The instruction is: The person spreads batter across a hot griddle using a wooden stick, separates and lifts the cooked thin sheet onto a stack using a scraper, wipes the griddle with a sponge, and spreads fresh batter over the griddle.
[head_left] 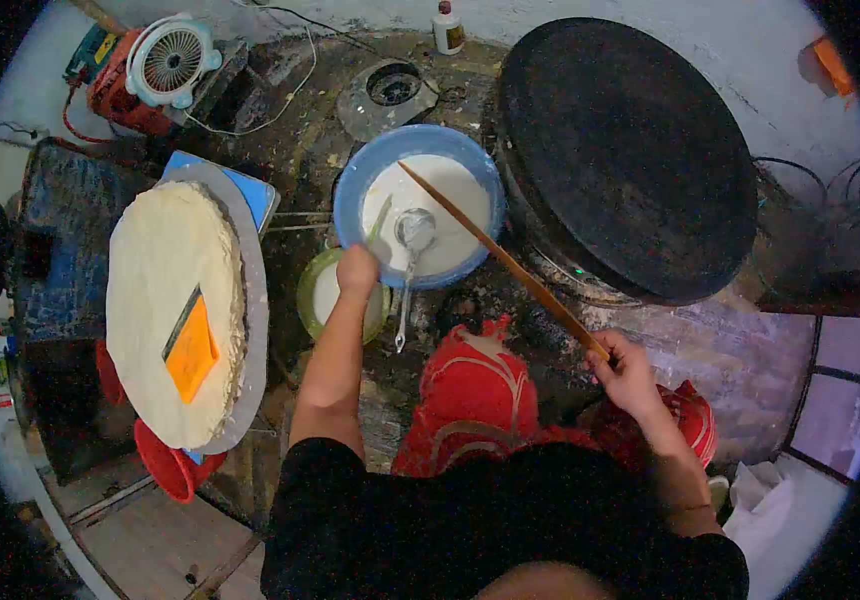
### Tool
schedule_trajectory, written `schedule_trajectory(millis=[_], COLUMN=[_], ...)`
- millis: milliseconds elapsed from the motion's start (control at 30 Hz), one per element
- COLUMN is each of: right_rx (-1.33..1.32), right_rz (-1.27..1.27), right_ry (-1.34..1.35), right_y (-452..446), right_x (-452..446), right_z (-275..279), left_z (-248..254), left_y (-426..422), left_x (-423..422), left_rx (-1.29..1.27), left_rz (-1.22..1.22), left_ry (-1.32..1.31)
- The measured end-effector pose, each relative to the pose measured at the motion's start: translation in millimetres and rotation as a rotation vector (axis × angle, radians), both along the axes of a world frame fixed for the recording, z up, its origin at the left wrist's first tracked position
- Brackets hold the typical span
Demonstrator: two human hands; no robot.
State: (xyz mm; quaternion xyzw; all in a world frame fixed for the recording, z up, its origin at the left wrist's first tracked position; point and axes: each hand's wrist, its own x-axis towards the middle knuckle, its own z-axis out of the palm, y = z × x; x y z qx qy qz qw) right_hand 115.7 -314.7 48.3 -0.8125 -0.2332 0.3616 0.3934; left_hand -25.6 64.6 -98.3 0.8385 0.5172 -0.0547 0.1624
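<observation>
My right hand (628, 375) is closed around one end of a long flat wooden spatula (495, 252). Its far end reaches over the blue basin (348, 197), which holds white batter (458, 190). At the basin's near left rim, my left hand (357, 270) is closed on a thin, pale greenish tool (381, 217) that slants over the batter; its exact kind is unclear. A metal ladle (414, 232) rests in the basin, its handle hanging over the near rim. Beside and below my left hand sits a green bowl (307, 295) with white liquid, partly hidden by my forearm.
To the right stands a large black round griddle (630, 160). At left, a stack of thin pale flatbreads (155, 300) carries an orange-handled scraper (193, 350). A fan (172, 63), a bottle (448, 30) and loose cords lie along the back. Red basins (165, 462) stand at lower left.
</observation>
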Motion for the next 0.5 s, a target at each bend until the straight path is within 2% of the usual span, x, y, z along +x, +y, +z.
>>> schedule_trajectory(millis=[67,133,167,233,267,333,433,500], right_rx=[0.025,0.002,0.000,-0.043,-0.039,-0.029,0.046,0.051], right_rz=[0.008,0.041,0.040,0.009,0.011,0.029,0.035,0.044], right_ry=[-0.063,-0.183,-0.179,-0.065,-0.061,-0.131,-0.163,-0.171], right_y=[-2,-9,-8,-1,-3,-7,-9,-10], right_x=[3,3,3,1,1,-2,-4,-4], right_z=[-2,-4,2,19,18,16,19,17], left_z=[-11,-25,-16,10,17,25,3,-10], left_y=[-2,-7,-16,-32,-42,-62,-75,-75], left_x=[-9,-29,-34,-48,-56,-74,-107,-119], left_rx=[-0.044,-0.035,-0.037,-0.613,-0.608,-0.596,-0.468,-0.503], left_rz=[-0.037,0.025,0.025,0.459,0.460,0.621,0.742,0.781], left_ry=[0.005,-0.466,-0.463,-0.829,-0.826,-1.031,-0.866,-0.848])
